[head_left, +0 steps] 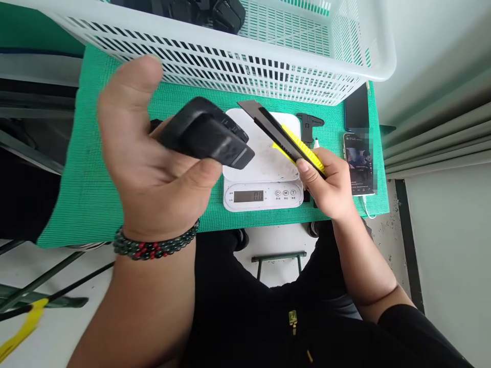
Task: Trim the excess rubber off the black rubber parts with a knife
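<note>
My left hand [153, 153] grips a black moulded plastic part [207, 135], thumb along its lower edge; the fingers behind it are partly hidden. A beaded bracelet circles that wrist. In my right hand [326, 184] is a yellow and black utility knife [289, 140], its blade out and pointing up and left toward the black part. Blade and part are apart. Below both hands lies a white digital scale [264, 171], whose display seems to read 0.0.
A white slatted basket [230, 56] at the back holds several black parts [226, 15]. A black caliper [309, 125] lies right of the scale. Farther right, a lit phone [358, 163] with a cable rests on the green mat [207, 220]. A stool bar [278, 256] shows below.
</note>
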Action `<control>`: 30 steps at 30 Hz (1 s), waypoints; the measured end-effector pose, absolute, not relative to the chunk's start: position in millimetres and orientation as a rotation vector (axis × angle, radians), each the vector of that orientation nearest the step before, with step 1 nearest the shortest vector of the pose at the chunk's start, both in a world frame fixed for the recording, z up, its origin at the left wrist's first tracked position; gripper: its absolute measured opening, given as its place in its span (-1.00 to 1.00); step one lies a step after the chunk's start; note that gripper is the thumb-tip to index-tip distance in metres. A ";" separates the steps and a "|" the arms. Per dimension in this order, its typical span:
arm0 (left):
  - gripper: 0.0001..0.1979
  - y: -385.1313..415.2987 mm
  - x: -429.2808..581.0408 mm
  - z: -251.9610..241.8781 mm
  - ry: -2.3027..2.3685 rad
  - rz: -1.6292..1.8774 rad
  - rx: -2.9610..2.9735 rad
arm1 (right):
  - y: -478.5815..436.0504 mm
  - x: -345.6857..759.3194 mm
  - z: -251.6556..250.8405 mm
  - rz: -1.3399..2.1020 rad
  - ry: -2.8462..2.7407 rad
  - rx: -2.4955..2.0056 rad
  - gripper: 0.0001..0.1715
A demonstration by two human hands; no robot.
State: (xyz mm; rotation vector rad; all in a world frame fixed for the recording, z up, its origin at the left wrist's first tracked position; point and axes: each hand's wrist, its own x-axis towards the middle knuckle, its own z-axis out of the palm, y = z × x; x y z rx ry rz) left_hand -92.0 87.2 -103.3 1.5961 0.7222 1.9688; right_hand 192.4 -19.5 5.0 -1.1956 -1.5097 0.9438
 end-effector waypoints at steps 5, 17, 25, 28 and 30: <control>0.26 80.3 -83.9 -96.6 0.615 1.737 1.995 | -24.5 190.9 7.0 0.927 -1.561 -1.068 -0.60; 0.13 54.6 -69.4 -84.4 0.694 1.603 1.704 | -23.8 194.3 8.9 0.969 -1.616 -1.205 -0.57; 0.02 56.6 -76.2 -82.3 0.788 1.712 1.548 | -14.6 201.1 4.2 0.899 -1.537 -1.389 -0.45; 0.31 64.8 -73.4 -82.9 0.657 1.948 1.766 | -16.6 197.5 5.2 0.965 -1.528 -1.351 -0.40; 0.24 74.8 -77.2 -89.8 0.629 1.979 1.827 | -17.9 194.8 6.4 1.000 -1.524 -1.321 -0.37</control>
